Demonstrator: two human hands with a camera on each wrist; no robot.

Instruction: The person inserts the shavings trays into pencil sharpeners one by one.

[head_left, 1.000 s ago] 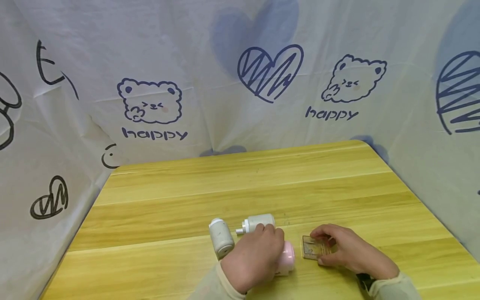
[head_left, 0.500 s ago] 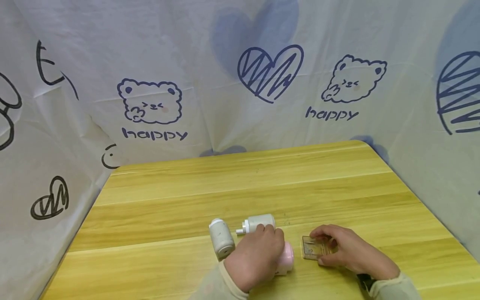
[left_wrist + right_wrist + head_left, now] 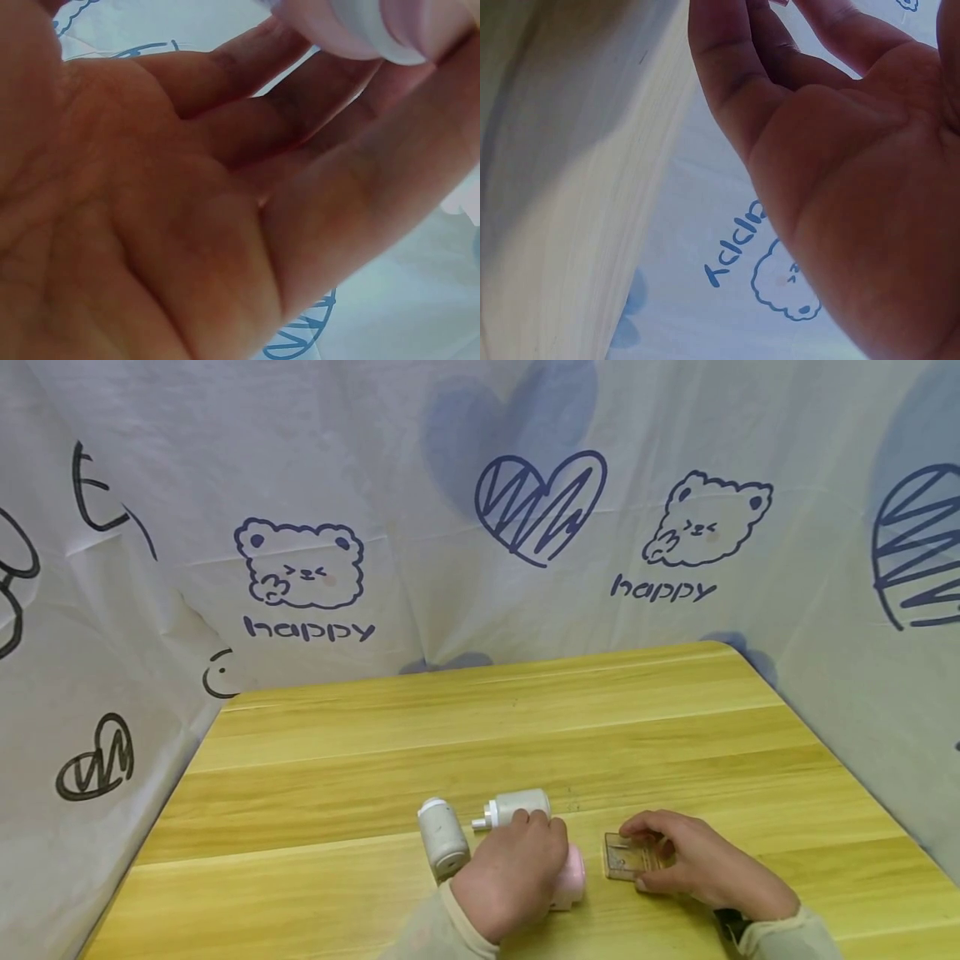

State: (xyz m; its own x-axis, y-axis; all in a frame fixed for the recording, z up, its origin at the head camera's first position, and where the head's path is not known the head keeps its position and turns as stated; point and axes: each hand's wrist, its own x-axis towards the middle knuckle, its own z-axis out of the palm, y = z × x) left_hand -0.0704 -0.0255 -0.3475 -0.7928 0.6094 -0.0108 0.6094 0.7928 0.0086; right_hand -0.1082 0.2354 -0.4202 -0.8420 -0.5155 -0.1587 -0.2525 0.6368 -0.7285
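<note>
My left hand (image 3: 513, 877) grips a pink bottle (image 3: 572, 875) from above, and much of the bottle is hidden beneath the palm. In the left wrist view the bottle's pink and white end (image 3: 360, 26) shows at the fingertips. To the right, my right hand (image 3: 697, 860) holds a small transparent brownish rectangular case (image 3: 622, 857) between thumb and fingers on the table. The case's right part sits inside the grasp. Mostly palm and bent fingers (image 3: 735, 67) fill the right wrist view.
A whitish-grey bottle (image 3: 442, 835) lies left of my left hand. Just beyond that hand's knuckles lies another one with a white nozzle (image 3: 517, 806). The wood-grain table (image 3: 480, 727) ends at a printed white cloth (image 3: 420, 568) behind and at both sides.
The pink bottle has shifted very slightly left under my left hand. My right hand and the transparent case stay where they were.
</note>
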